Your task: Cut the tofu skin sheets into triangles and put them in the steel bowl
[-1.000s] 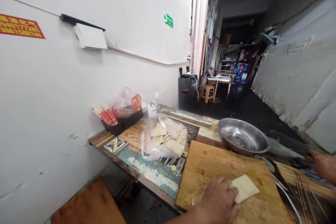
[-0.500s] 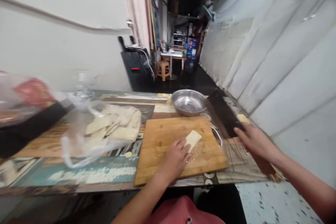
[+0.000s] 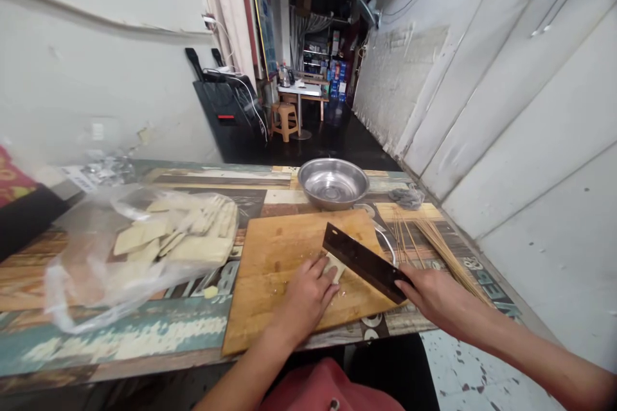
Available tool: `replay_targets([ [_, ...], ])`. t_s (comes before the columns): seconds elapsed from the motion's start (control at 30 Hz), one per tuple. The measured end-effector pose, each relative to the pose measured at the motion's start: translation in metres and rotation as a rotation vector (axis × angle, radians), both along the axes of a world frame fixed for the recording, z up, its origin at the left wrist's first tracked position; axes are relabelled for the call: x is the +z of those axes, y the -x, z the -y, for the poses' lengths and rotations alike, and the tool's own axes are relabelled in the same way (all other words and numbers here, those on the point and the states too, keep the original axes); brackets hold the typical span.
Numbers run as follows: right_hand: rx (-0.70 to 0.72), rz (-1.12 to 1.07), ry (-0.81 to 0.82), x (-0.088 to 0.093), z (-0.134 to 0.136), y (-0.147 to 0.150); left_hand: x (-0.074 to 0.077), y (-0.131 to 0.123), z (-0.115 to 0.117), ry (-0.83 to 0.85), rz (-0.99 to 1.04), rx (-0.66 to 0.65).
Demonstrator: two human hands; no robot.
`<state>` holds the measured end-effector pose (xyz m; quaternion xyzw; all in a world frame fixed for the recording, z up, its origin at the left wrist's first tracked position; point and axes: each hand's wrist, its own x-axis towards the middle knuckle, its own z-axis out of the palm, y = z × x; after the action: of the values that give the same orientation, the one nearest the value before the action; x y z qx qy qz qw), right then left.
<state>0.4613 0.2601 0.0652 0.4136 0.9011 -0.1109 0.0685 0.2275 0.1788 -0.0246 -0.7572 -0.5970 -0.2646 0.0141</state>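
A wooden cutting board [image 3: 274, 257] lies on the patterned table. On it my left hand [image 3: 306, 295] presses down a pale flat tofu sheet [image 3: 332, 264], fingers curled over it. My right hand [image 3: 434, 295] grips the handle of a dark cleaver [image 3: 362, 260]. The blade lies across the sheet, just right of my left fingers. Most of the sheet is hidden by hand and blade.
A clear plastic bag [image 3: 144, 244] holds several more tofu sheets at the left. A steel bowl [image 3: 333, 182] stands behind the board. Bamboo skewers [image 3: 434, 241] lie at the right by the wall. A black tray [image 3: 24, 218] sits far left.
The view has swung right and down. My right hand has brought the cleaver from the table's right side over onto the tofu sheet. My left hand has stayed on the sheet.
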Motion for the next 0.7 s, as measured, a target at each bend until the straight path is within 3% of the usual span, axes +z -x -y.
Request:
replay_targets([
  [0.3, 0.089, 0.064, -0.041, 0.005, -0.001, 0.002, -0.002, 0.000, 0.000, -0.009, -0.039, 0.012],
  [0.47, 0.088, 0.029, -0.082, -0.005, -0.001, 0.018, 0.002, -0.002, -0.001, -0.001, -0.029, 0.020],
  [0.7, -0.008, -0.132, -0.079, -0.016, -0.002, 0.008, 0.001, 0.026, 0.012, -0.021, 0.041, -0.026],
])
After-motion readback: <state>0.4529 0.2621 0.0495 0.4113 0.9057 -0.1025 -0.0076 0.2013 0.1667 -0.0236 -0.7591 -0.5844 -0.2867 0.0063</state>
